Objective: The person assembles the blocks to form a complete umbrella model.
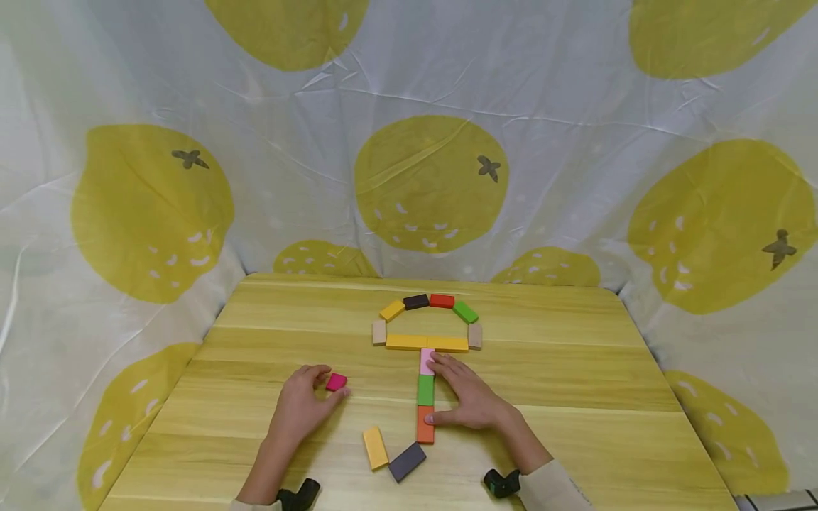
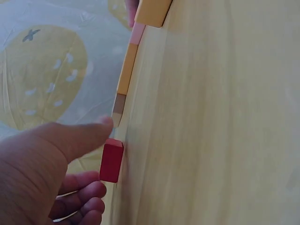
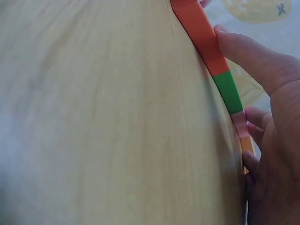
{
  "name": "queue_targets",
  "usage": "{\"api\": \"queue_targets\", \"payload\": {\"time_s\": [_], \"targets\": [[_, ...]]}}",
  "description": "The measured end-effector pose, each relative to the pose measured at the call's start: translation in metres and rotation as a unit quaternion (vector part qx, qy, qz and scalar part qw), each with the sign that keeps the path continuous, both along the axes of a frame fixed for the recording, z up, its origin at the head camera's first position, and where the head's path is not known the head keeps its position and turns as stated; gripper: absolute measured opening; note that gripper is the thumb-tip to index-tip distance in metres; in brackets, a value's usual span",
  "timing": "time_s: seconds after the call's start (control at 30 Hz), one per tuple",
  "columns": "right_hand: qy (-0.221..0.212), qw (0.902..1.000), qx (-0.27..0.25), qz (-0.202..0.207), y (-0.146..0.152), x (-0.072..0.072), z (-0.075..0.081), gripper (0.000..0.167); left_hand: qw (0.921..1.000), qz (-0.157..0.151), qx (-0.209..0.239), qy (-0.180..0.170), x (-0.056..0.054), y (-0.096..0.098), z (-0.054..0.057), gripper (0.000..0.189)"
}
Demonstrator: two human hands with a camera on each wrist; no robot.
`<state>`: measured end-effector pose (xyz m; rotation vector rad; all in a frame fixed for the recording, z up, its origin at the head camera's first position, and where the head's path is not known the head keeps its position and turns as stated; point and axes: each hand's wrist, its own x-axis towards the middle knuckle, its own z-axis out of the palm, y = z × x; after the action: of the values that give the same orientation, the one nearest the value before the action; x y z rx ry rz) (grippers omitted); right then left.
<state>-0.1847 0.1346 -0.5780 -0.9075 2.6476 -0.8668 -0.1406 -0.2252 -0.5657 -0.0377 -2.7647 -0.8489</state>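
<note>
At the left of the table, my left hand point(image 1: 307, 399) has its thumb and fingers at opposite ends of a magenta block point(image 1: 336, 382); the left wrist view shows thumb tip and fingertip right at its edges. My right hand point(image 1: 471, 397) is spread along a column of blocks. Its fingertips touch the pink block point(image 1: 427, 360), and its thumb rests at the orange block point(image 1: 424, 424). A green block point(image 1: 425, 390) lies between those two. Above the column, two long yellow blocks point(image 1: 406, 342) lie end to end.
An arch of blocks curves over the yellow bar: wooden point(image 1: 380, 333), yellow point(image 1: 393, 310), black point(image 1: 416, 301), red point(image 1: 442, 301), green point(image 1: 466, 311) and wooden point(image 1: 475, 336). Near the front lie a loose yellow block point(image 1: 375, 448) and a dark grey block point(image 1: 407, 462). A lemon-print cloth point(image 1: 562, 213) hangs behind.
</note>
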Motion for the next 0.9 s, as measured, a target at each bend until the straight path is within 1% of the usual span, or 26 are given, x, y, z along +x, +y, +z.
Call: {"api": "queue_targets", "payload": {"time_s": [0.07,0.17,0.33,0.4,0.5,0.73,0.9], "targets": [[0.000,1.0000,0.002,0.001,0.000,0.000,0.000,0.107,1.0000,0.005,0.006,-0.006,-0.001,0.000,-0.001,0.051],[0.000,1.0000,0.002,0.000,-0.001,0.000,0.000,0.107,0.9998,0.003,0.016,-0.016,-0.003,-0.001,-0.003,0.047],[-0.001,1.0000,0.001,-0.001,-0.001,0.001,0.000,0.107,0.9991,-0.019,0.027,-0.028,-0.004,-0.002,-0.007,0.054],[-0.001,1.0000,0.002,-0.002,-0.001,0.000,0.000,0.107,0.9989,-0.032,0.025,-0.024,-0.003,-0.003,-0.008,0.055],[0.000,1.0000,0.003,-0.002,-0.001,0.000,0.000,0.107,0.9984,-0.051,0.020,-0.010,-0.002,-0.004,-0.010,0.050],[-0.004,1.0000,0.003,-0.003,-0.001,0.000,-0.001,0.108,0.9970,-0.070,0.032,0.005,0.000,-0.005,-0.011,0.034],[-0.003,1.0000,0.002,-0.003,-0.001,-0.001,-0.001,0.107,0.9949,-0.089,0.047,0.007,0.000,-0.004,-0.011,0.034]]}}
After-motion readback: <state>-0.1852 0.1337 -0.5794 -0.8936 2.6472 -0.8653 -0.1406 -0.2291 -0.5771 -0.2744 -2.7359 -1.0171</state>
